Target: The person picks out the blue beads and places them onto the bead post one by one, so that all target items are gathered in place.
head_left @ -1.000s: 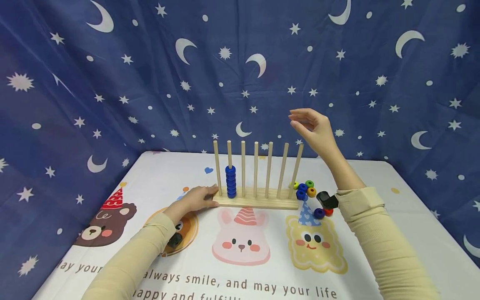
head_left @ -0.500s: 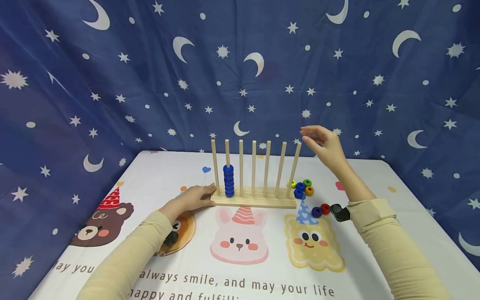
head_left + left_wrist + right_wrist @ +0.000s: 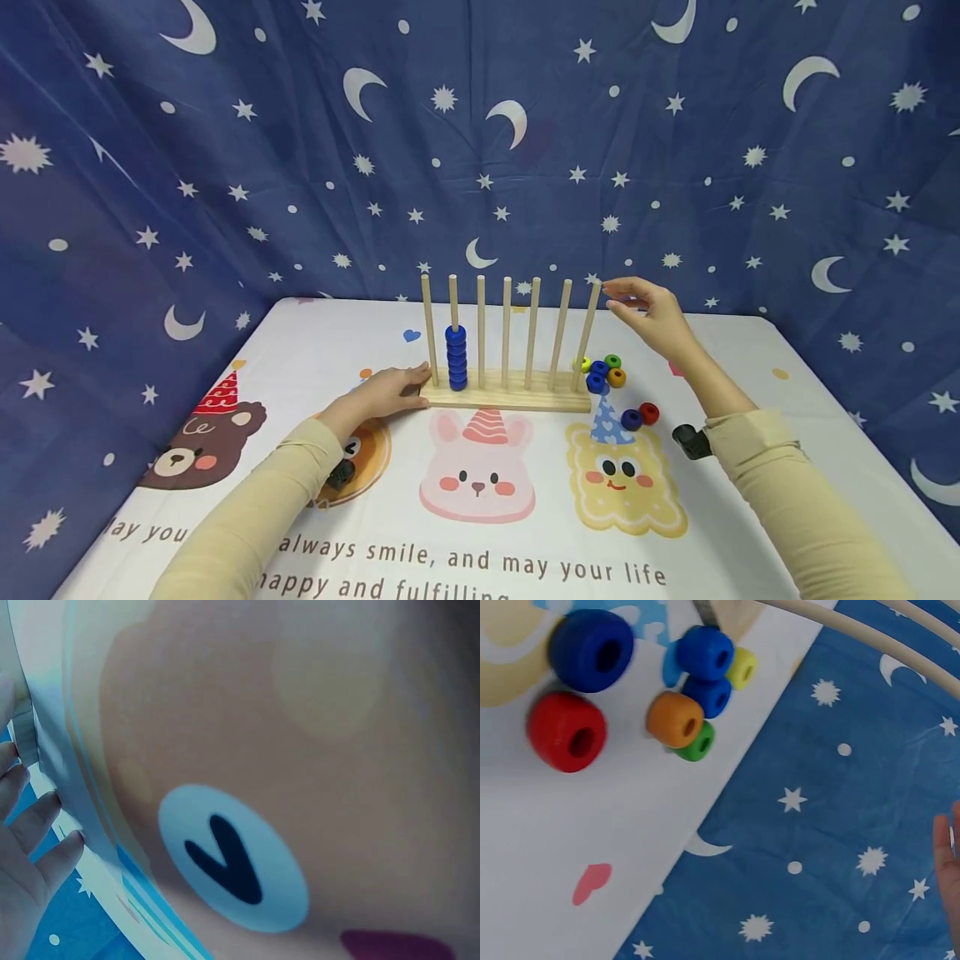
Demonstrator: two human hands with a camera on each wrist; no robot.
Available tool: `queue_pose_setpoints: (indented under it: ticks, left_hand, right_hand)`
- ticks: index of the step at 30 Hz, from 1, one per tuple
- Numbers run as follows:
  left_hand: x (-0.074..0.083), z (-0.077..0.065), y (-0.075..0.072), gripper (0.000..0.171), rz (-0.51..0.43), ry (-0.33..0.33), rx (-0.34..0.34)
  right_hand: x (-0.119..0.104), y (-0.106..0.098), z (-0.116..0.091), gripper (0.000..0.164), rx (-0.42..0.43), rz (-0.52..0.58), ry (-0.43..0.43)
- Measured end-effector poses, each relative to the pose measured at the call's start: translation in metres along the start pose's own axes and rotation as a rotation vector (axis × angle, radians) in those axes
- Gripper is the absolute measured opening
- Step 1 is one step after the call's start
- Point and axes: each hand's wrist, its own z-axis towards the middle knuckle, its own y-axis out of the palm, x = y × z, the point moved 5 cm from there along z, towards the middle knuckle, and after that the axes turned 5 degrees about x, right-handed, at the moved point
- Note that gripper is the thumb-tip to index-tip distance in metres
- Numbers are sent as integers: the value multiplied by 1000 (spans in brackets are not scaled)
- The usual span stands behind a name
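Observation:
A wooden peg stand [image 3: 510,402] with a row of upright pegs stands on the table. Blue beads [image 3: 456,358] are stacked on its second peg from the left. My left hand [image 3: 378,396] holds the left end of the base, thumb on the near side and fingers beyond; the left wrist view catches only part of these fingers [image 3: 45,817]. Beside the top of the rightmost peg [image 3: 588,333], my right hand [image 3: 656,317] is raised, thumb apart from loosely bent fingers, with nothing visible between them. Whether a fingertip touches that peg, I cannot tell.
Right of the stand lie loose beads: yellow [image 3: 582,364], green [image 3: 613,361], an orange bead [image 3: 675,720] and blue ones [image 3: 705,652]. A red bead [image 3: 566,731] and a blue bead [image 3: 591,651] sit nearer. A starry blue curtain [image 3: 480,150] hangs behind the table.
My right hand has come down and to the right, from above the right-hand pegs to beside the rightmost peg's top. The left hand stays at the base, and the view shifts slightly.

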Motion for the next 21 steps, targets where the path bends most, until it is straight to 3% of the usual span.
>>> queue_pose_setpoints:
  ticks: [10, 21]
  left_hand:
    - [-2, 0, 1, 62, 0, -12, -19]
    - [0, 0, -1, 62, 17, -13, -15]
  right_hand:
    - [17, 12, -11, 30, -106, -39, 18]
    - [26, 24, -24, 30, -145, -50, 39]
